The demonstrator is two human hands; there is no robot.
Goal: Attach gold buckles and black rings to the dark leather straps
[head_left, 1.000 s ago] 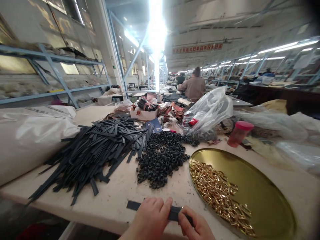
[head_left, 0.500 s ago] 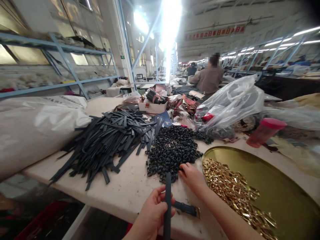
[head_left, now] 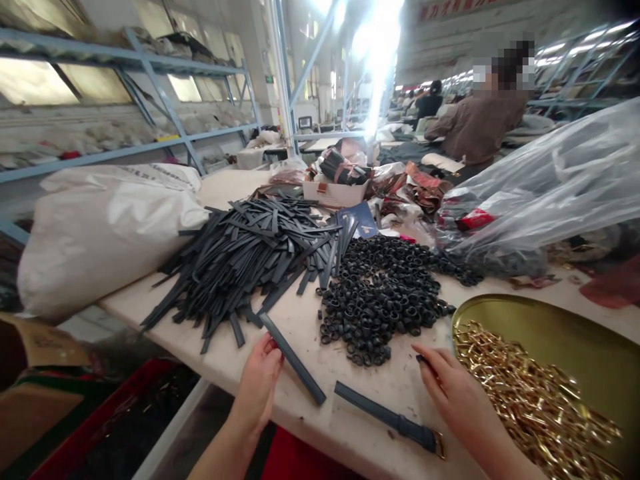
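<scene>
My left hand [head_left: 263, 377] is closed around a flat black strap [head_left: 293, 360], which slants across the table's front edge. In my right hand [head_left: 445, 380], thumb and fingers pinch a small black loop [head_left: 420, 359], mostly hidden by the fingers. Between my hands lies another black strap with a gold buckle [head_left: 385, 413], a loop around it near the buckle end. Just beyond is a heap of small black loops [head_left: 380, 300]. A large pile of loose black straps [head_left: 250, 260] spreads to the left of it.
A golden tray [head_left: 565, 327] on the right holds many gold buckles [head_left: 530, 393]. Clear plastic bags [head_left: 550, 193] bulge behind it. On the left leans a full white sack [head_left: 115, 227]. An open box [head_left: 335, 193] stands at the back, and a person [head_left: 480, 127] sits beyond.
My left hand has swung the strap leftward, away from the loop heap. My right hand has drawn back from the heap with a small loop. The view has shifted left.
</scene>
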